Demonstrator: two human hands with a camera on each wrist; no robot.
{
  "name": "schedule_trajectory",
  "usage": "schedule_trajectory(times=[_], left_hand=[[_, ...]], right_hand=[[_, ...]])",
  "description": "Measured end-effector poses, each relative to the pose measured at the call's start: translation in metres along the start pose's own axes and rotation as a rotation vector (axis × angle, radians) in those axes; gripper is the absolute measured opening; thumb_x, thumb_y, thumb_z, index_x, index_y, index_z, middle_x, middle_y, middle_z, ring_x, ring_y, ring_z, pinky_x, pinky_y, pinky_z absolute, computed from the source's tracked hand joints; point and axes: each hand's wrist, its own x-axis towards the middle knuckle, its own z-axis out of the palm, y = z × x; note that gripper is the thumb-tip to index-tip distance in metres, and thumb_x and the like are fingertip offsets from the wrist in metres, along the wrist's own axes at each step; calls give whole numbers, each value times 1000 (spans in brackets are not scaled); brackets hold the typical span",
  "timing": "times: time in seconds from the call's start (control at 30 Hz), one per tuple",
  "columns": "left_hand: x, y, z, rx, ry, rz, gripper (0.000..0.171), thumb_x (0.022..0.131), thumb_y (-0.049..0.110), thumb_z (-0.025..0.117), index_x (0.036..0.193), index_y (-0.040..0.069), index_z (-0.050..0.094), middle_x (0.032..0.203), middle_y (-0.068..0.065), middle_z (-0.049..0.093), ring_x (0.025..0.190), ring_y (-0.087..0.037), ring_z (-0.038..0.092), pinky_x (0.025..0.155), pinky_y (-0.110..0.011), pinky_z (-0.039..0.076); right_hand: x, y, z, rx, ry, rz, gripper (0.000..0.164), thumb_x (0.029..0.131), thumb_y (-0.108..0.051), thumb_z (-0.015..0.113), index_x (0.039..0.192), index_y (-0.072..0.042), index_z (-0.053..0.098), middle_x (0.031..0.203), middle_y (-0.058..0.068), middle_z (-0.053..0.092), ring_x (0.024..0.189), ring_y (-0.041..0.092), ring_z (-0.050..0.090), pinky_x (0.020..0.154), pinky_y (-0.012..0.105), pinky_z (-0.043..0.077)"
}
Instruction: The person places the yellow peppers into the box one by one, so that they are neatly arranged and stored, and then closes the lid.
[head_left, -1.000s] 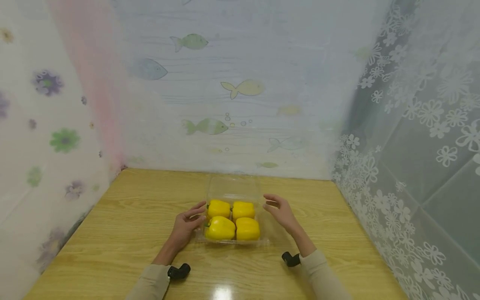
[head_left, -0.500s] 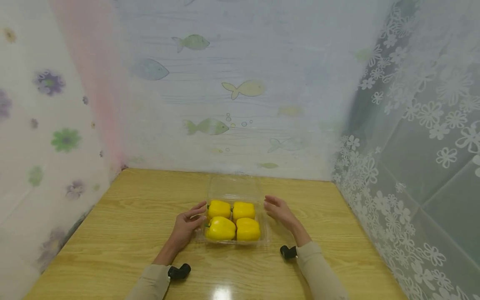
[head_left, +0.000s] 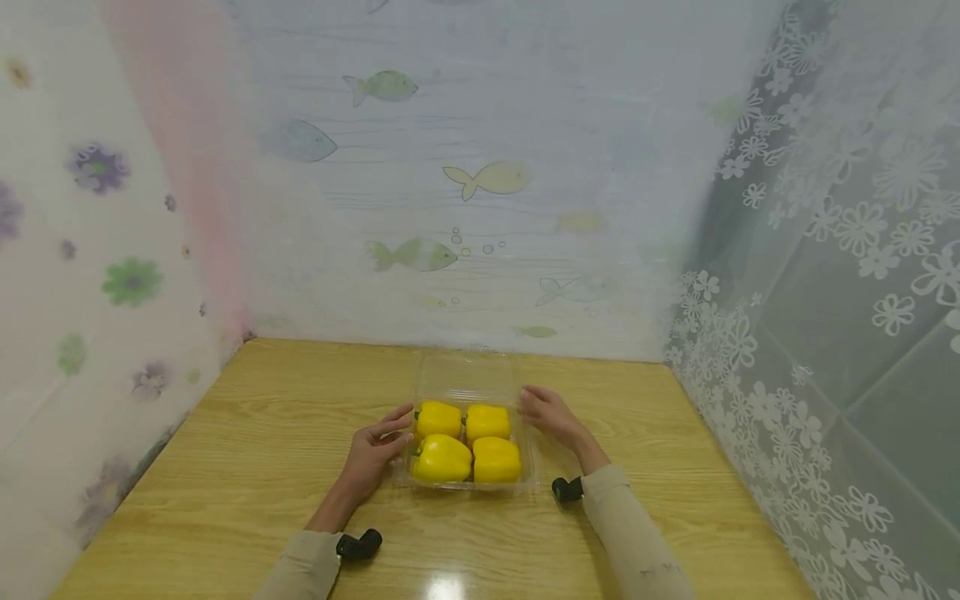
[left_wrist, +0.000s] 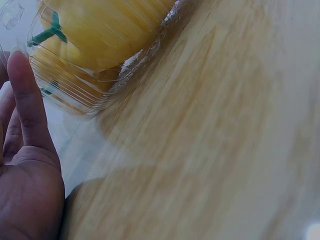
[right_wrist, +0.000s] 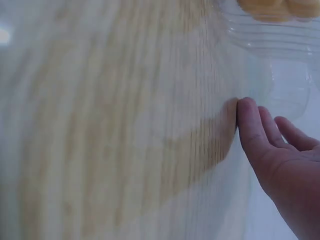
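Note:
A clear plastic clamshell box [head_left: 529, 467] stands on the table with its lid [head_left: 467, 377] raised at the back. Several yellow bell peppers [head_left: 497, 460] sit inside in two rows, some with green stems. My left hand [head_left: 367, 457] is at the box's left side; in the left wrist view its thumb tip [left_wrist: 19, 59] touches the clear rim. At the far right side, my right hand [head_left: 555, 418] reaches toward the box where lid and base meet. Its fingers [right_wrist: 252, 125] are extended, holding nothing; whether they touch the plastic cannot be told.
The wood-grain table [head_left: 285, 417] reaches back to a fish-patterned curtain [head_left: 480, 250]. Flowered sheets hang along the left [head_left: 97, 275] and right [head_left: 825, 350]. Black wrist cameras [head_left: 360, 544] stick out from both sleeves, close to the tabletop.
My right hand has moved left, closer to the box's back right side, and its fingers have straightened from a looser curl. The left hand, box and peppers have stayed put.

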Motion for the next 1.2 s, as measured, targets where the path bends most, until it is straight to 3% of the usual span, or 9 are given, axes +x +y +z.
schedule_trajectory(times=[0.17,0.4,0.63,0.93,1.2], left_hand=[[2,0,-1,1,-10,2,41,95,4,70,128,-17,60,157,-17,45,103,-8,68,60,-18,51],[2,0,-1,5,-18,-1,43,95,5,71,130,-17,59,158,-19,43,103,-8,68,61,-17,52],[0,-2,-2,-6,-24,4,42,95,4,70,129,-18,58,158,-20,41,100,-7,68,61,-18,52],[-1,0,-1,16,-11,-6,41,95,5,70,129,-16,60,158,-17,43,102,-6,67,62,-17,52],[0,-1,0,19,6,-5,40,94,3,71,127,-17,61,157,-19,44,107,-7,67,62,-17,52]], right_hand=[[10,-2,-3,-6,33,25,62,113,-28,38,157,10,20,156,36,33,140,47,42,111,48,42],[15,-4,-6,-8,-10,26,61,112,-23,39,159,8,16,160,34,25,141,46,41,110,45,45],[20,-7,-2,26,12,33,58,112,-17,38,161,2,14,160,32,29,137,46,47,106,44,49],[26,-10,-3,0,17,-93,58,112,-9,37,160,6,9,157,37,30,137,51,44,101,41,52],[31,-21,-3,53,87,-137,57,110,-5,39,161,4,14,154,38,33,135,53,45,110,50,45]])
